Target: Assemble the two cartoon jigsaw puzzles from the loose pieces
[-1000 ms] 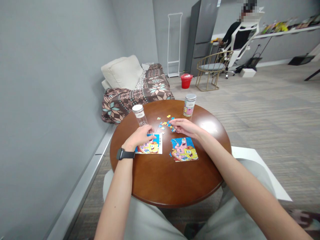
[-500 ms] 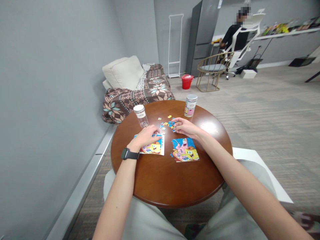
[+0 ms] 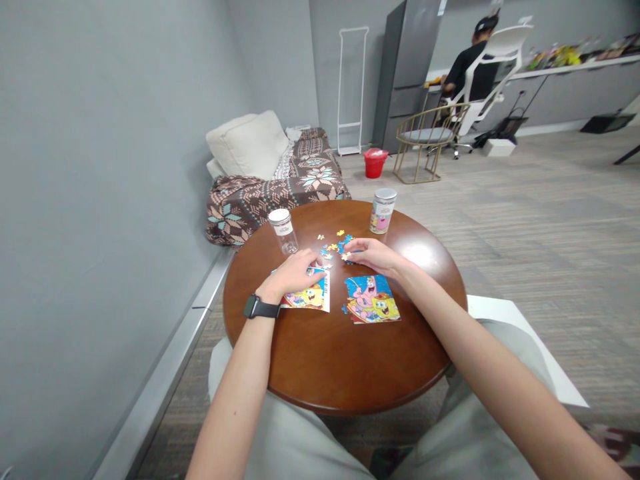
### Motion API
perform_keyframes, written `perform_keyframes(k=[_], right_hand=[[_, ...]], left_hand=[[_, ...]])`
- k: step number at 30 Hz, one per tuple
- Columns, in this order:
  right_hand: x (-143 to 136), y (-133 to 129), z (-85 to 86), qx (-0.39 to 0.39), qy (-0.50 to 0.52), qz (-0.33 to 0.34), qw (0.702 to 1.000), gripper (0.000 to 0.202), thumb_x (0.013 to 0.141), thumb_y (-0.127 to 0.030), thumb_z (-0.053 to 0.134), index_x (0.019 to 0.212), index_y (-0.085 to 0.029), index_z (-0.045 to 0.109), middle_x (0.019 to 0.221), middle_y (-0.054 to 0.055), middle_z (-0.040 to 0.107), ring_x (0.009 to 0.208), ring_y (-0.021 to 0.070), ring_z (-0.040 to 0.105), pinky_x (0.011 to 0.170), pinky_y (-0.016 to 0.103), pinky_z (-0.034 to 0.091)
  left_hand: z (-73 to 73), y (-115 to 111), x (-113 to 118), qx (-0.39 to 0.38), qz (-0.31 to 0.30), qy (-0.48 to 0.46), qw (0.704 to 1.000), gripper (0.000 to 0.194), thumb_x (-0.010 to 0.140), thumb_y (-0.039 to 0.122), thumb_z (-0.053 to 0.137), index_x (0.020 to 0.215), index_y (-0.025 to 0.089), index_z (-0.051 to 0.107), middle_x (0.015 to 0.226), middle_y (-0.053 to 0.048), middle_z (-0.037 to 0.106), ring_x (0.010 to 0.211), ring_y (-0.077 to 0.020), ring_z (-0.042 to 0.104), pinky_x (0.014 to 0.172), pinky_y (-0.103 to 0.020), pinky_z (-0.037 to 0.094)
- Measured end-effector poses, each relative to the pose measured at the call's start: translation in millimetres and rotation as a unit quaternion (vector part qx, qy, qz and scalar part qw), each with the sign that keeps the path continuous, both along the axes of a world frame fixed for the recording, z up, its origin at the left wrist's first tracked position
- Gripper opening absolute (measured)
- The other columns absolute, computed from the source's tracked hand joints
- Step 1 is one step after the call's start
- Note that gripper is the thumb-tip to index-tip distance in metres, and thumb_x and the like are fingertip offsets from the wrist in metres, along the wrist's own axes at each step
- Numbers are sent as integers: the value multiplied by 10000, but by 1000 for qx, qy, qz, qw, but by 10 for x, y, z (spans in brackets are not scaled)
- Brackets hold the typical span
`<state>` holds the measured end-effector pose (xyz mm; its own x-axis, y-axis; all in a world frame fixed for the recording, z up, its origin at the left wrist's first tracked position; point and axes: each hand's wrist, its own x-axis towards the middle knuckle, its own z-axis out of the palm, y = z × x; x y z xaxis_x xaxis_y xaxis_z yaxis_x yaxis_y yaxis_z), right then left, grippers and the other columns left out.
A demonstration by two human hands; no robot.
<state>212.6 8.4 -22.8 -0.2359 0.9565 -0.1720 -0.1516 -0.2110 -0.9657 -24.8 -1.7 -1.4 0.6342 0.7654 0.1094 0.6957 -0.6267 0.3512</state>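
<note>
My left hand (image 3: 298,275) lies with its fingers apart over a printed picture card (image 3: 313,297), covering its upper left part. My right hand (image 3: 370,255) is over the right side of a pile of loose jigsaw pieces (image 3: 331,248), thumb and fingertips closed on a pale puzzle piece (image 3: 345,256). Below that hand is a mostly joined jigsaw puzzle (image 3: 373,300) of cartoon figures, with an uneven left edge. Some loose pieces are hidden under the right fingers.
On the round wooden table (image 3: 345,367) stand a clear jar (image 3: 284,231) with a white lid and a printed jar (image 3: 383,212) with a silver lid. Beyond are a covered sofa (image 3: 280,193), a red bucket (image 3: 375,163), a metal chair (image 3: 425,137) and a seated person (image 3: 467,67).
My right fingers have shifted slightly at the pile, and a pale puzzle piece now shows at their tips. My left hand stays on the card.
</note>
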Motion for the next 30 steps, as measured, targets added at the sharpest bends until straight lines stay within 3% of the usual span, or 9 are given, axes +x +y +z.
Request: perform_keyframes(k=[9,15,23,26,30], right_hand=[[-16,-9,19,-19,-7,-8,1000,257,644,104,655,723,-140,672,698,1,661,641,81,628,642,167,533],[-10,7,6,-30,6,-3,1000,145,727,16,690,755,-126,696,709,22,671,685,77,628,735,177,541],[-26,-18,89,-44,-7,1,999,40,804,-91,680,780,-112,703,680,23,652,573,56,563,585,142,520],[-34,-27,111,-53,-16,4,998,162,836,-174,675,687,-111,657,604,20,617,499,55,523,492,149,473],[-30,-41,111,-21,-17,35,999,361,798,-336,726,562,-145,531,459,-45,467,390,35,367,380,169,325]], left_hand=[[-29,37,5,6,15,-2,1000,227,874,392,527,960,187,569,954,-56,599,904,-214,559,827,-347,453],[-31,41,11,6,16,-2,1000,217,870,387,529,951,190,567,944,-55,602,892,-216,560,817,-346,451],[-21,28,19,-2,17,-5,1000,223,872,388,520,961,189,567,962,-59,601,903,-216,560,826,-344,453],[-25,35,17,-6,12,-6,1000,234,870,396,523,973,190,562,972,-59,599,914,-218,558,832,-346,452],[-30,43,15,-9,9,-6,1000,240,872,398,518,979,187,561,973,-61,599,907,-217,561,833,-347,452]])
